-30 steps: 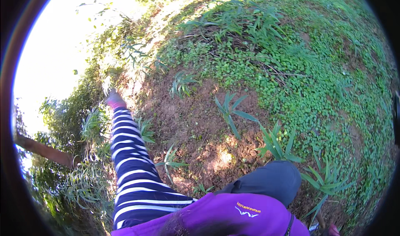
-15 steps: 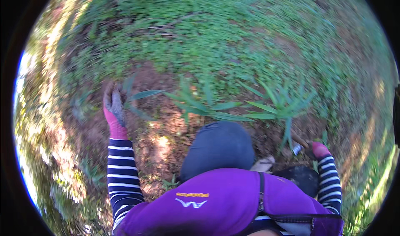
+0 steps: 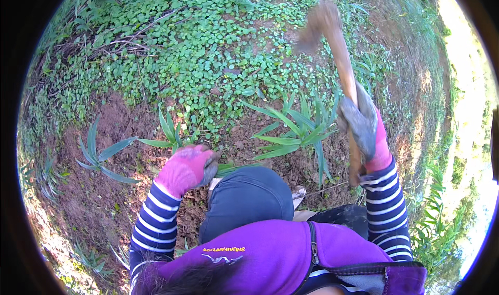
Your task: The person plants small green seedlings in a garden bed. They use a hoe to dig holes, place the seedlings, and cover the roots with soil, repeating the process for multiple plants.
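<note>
My right hand (image 3: 361, 123), in a grey-and-pink glove, is wrapped round the wooden handle (image 3: 340, 61) of a short hoe. The hoe's head (image 3: 321, 24) is raised at the far end, blurred by motion, above the green ground cover. My left hand (image 3: 188, 169), gloved alike, is low beside my bent knee (image 3: 249, 196) with its fingers curled. The back of the glove hides what is in them, if anything. Long green leaves show just beyond it, from a small plant (image 3: 169, 131). A larger long-leaved plant (image 3: 299, 131) stands between my hands.
Another long-leaved plant (image 3: 97, 159) stands in the bare brown soil (image 3: 112, 201) at the left. Low round-leaved ground cover (image 3: 208, 61) spreads across the far side, with dry twigs (image 3: 130, 41) in it. Taller greenery (image 3: 434, 212) grows at the right edge.
My right hand has come up from low at the right, lifting the hoe. My left hand has left the plant at the left and moved toward my knee. The view has shifted.
</note>
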Available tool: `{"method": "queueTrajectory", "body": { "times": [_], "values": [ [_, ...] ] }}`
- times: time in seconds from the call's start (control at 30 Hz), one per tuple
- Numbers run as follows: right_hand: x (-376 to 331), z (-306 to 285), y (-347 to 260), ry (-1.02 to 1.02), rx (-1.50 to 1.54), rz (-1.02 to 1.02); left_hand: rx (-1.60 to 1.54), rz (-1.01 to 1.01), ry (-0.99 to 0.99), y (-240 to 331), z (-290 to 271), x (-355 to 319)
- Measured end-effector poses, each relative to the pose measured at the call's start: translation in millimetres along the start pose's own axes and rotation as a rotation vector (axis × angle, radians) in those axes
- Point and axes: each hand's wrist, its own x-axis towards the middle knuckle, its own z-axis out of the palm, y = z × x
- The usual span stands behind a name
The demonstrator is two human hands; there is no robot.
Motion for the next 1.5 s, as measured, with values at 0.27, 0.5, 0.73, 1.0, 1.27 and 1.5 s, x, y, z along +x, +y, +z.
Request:
{"method": "queueTrajectory", "body": {
  "times": [0.27, 0.5, 0.73, 1.0, 1.27, 1.5],
  "values": [
    [76.9, 156.4, 22.6, -0.425, 0.037, 0.053, 0.087, -0.162, 0.146, 16.3, 22.4, -49.2],
    [-4.0, 133.1, 76.8, -0.632, -0.345, -0.060, 0.021, -0.112, 0.352, 16.7, 4.8, -58.3],
    [54.2, 237.6, 47.8, -0.545, 0.314, -0.401, -0.139, -0.157, 0.368, 2.5, 1.0, -56.6],
    [51.6, 200.3, 33.1, -0.923, -0.853, -0.409, 0.005, -0.234, 0.367, -5.8, 12.4, -65.7],
    [65.6, 268.4, 18.5, -0.784, 0.073, -0.364, -0.048, -0.301, 0.394, 2.4, 21.2, -67.6],
    [34.1, 218.1, 60.2, -0.681, -0.327, -0.710, -0.141, -0.390, 0.523, -9.1, 24.2, -79.4]
  ]
}}
